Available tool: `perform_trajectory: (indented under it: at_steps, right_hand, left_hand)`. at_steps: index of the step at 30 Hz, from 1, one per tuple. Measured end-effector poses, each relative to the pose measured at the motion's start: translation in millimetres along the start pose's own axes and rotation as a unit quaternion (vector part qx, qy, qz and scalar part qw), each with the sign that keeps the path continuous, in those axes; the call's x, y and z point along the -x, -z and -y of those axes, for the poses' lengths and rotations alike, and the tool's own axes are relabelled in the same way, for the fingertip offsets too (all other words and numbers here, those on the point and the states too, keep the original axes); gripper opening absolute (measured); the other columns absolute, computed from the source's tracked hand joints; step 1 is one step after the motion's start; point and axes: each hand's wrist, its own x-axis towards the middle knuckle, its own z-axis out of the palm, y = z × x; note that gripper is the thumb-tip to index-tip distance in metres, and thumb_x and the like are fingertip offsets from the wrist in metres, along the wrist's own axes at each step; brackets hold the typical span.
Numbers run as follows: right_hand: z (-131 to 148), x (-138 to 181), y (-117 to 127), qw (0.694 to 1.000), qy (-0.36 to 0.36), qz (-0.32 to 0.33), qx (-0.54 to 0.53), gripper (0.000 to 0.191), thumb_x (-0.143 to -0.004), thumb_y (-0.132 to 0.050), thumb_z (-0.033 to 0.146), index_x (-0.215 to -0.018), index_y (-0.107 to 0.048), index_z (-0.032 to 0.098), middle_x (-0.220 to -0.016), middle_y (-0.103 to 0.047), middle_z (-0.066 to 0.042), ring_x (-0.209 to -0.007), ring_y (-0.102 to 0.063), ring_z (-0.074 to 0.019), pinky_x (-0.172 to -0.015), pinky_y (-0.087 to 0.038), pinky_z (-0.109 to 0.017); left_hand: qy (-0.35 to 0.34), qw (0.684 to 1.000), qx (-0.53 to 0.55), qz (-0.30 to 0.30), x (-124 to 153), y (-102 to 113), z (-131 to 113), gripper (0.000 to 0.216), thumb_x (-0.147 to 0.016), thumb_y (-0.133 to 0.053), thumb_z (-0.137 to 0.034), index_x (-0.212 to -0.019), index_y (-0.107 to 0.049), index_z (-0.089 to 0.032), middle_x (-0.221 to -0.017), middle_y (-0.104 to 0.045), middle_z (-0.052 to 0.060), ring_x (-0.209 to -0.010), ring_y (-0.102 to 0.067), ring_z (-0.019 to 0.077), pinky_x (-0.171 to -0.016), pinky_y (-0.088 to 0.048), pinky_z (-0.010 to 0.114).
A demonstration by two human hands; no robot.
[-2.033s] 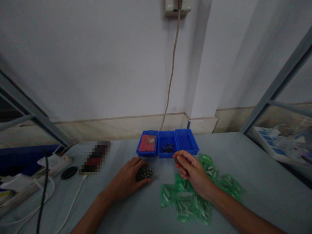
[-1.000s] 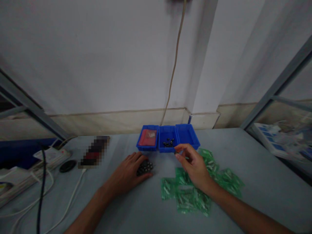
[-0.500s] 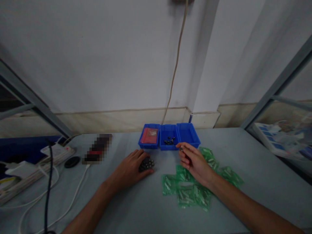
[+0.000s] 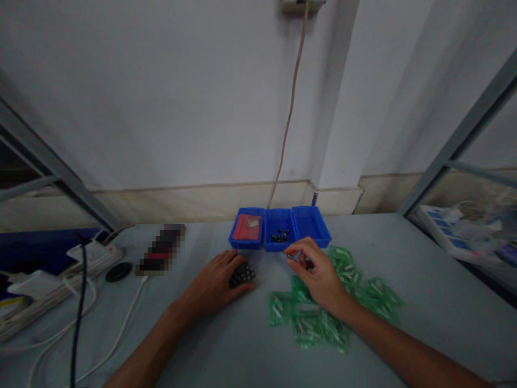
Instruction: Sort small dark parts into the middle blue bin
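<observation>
My left hand (image 4: 218, 283) rests on the table, thumb and fingers apart, cupped around one side of a pile of small dark and silvery metal parts (image 4: 244, 274). Between thumb and index finger, my right hand (image 4: 317, 272) pinches a small shiny metal part (image 4: 290, 256); its exact kind is too small to make out. That hand is just in front of the middle blue bin (image 4: 279, 248), which has several small dark metal parts (image 4: 280, 236) in it. Green plastic packets (image 4: 309, 326) of metal pieces lie under and around my right hand and forearm.
A left blue bin (image 4: 231, 242) holds a red packet (image 4: 246, 227); a right blue bin (image 4: 310, 221) adjoins the middle one. At left are a blurred-out phone-like object (image 4: 161, 250), a black disc (image 4: 118, 271), white cables (image 4: 129, 312) and a power strip (image 4: 20, 315).
My right hand has shifted slightly left, its pinching fingertips now lower and closer to the pile. My left hand stays around the pile. The camera view has tilted up a little.
</observation>
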Motion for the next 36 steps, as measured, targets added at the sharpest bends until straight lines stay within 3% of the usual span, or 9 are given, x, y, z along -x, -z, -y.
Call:
perform_trajectory:
  at_steps: [4, 10, 16, 22, 26, 29, 32, 36]
  right_hand:
    - [1.0, 1.4, -1.6, 1.0, 0.001, -0.002, 0.002, 0.006, -0.097, -0.077, 0.033, -0.099, -0.079, 0.028, -0.099, -0.068, -0.005, -0.076, -0.057, -0.0207, -0.068, -0.046, -0.033]
    - [0.3, -2.2, -2.3, 0.975, -0.156, 0.009, -0.159, 0.029, -0.092, -0.081, 0.052, -0.098, -0.07, 0.026, -0.067, -0.048, 0.007, -0.047, -0.039, -0.0113, -0.04, -0.033, -0.024]
    - [4.5, -7.0, 1.3, 0.929, -0.234, -0.027, -0.286, 0.043, -0.082, -0.091, 0.056, -0.085, -0.066, 0.022, -0.072, -0.057, 0.005, -0.051, -0.039, -0.0075, -0.039, -0.03, -0.017]
    - [5.5, -9.5, 3.1, 0.894, -0.282, -0.046, -0.345, 0.054, -0.075, -0.095, 0.061, -0.077, -0.062, 0.019, -0.062, -0.052, 0.007, -0.046, -0.034, -0.0048, -0.038, -0.027, -0.016]
    - [5.1, -9.0, 2.6, 0.886, -0.296, -0.022, -0.355, 0.061, -0.078, -0.09, 0.067, -0.067, -0.054, 0.02, -0.051, -0.037, 0.011, -0.042, -0.022, -0.0038, -0.037, -0.023, -0.017]
    - [6.4, -7.7, 2.3, 0.881, -0.304, -0.01, -0.362, 0.062, -0.08, -0.089, 0.067, -0.066, -0.051, 0.02, -0.051, -0.034, 0.012, -0.043, -0.018, -0.0037, -0.038, -0.022, -0.017]
    - [8.0, -6.6, 2.0, 0.882, -0.303, -0.015, -0.362, 0.058, -0.08, -0.09, 0.065, -0.071, -0.055, 0.02, -0.054, -0.037, 0.012, -0.045, -0.02, -0.0042, -0.039, -0.023, -0.017]
    - [6.5, -5.5, 1.6, 0.908, -0.276, -0.039, -0.313, 0.046, -0.081, -0.091, 0.057, -0.086, -0.064, 0.02, -0.071, -0.052, 0.006, -0.053, -0.038, -0.0075, -0.041, -0.029, -0.017]
  left_hand:
    - [0.002, 1.0, 0.0, 0.004, -0.6, 1.0, -1.8, 0.046, -0.097, -0.074, -0.062, -0.126, -0.066, -0.027, -0.128, -0.07, 0.009, -0.116, -0.068, 0.0331, -0.103, -0.055, 0.049]
    - [0.002, 1.0, -0.011, 0.013, -0.2, 1.3, -1.7, 0.044, -0.098, -0.074, -0.06, -0.125, -0.066, -0.026, -0.127, -0.07, 0.01, -0.115, -0.068, 0.033, -0.103, -0.055, 0.05]
    - [0.006, 1.0, -0.01, 0.011, -0.2, 1.2, -1.9, 0.045, -0.098, -0.074, -0.061, -0.126, -0.066, -0.026, -0.129, -0.069, 0.01, -0.117, -0.068, 0.0334, -0.102, -0.055, 0.05]
    - [0.01, 1.0, -0.015, 0.017, -0.8, 2.4, -2.7, 0.044, -0.099, -0.073, -0.06, -0.126, -0.065, -0.025, -0.129, -0.069, 0.01, -0.117, -0.067, 0.0337, -0.103, -0.056, 0.051]
    - [0.013, 0.999, -0.017, 0.027, -0.8, 2.7, -3.4, 0.044, -0.1, -0.073, -0.059, -0.126, -0.065, -0.025, -0.131, -0.069, 0.011, -0.119, -0.067, 0.034, -0.104, -0.056, 0.052]
    - [0.013, 1.0, -0.017, 0.02, -0.6, 1.6, -2.7, 0.047, -0.098, -0.074, -0.061, -0.128, -0.066, -0.025, -0.134, -0.069, 0.011, -0.121, -0.067, 0.0352, -0.105, -0.055, 0.054]
    - [0.015, 1.0, -0.014, 0.021, -0.7, 0.4, -1.3, 0.046, -0.098, -0.074, -0.061, -0.127, -0.067, -0.026, -0.135, -0.069, 0.012, -0.121, -0.067, 0.0357, -0.105, -0.056, 0.055]
    - [0.017, 1.0, -0.008, 0.021, -0.1, 0.8, -0.6, 0.046, -0.098, -0.074, -0.06, -0.128, -0.067, -0.026, -0.135, -0.068, 0.011, -0.121, -0.067, 0.0349, -0.105, -0.055, 0.054]
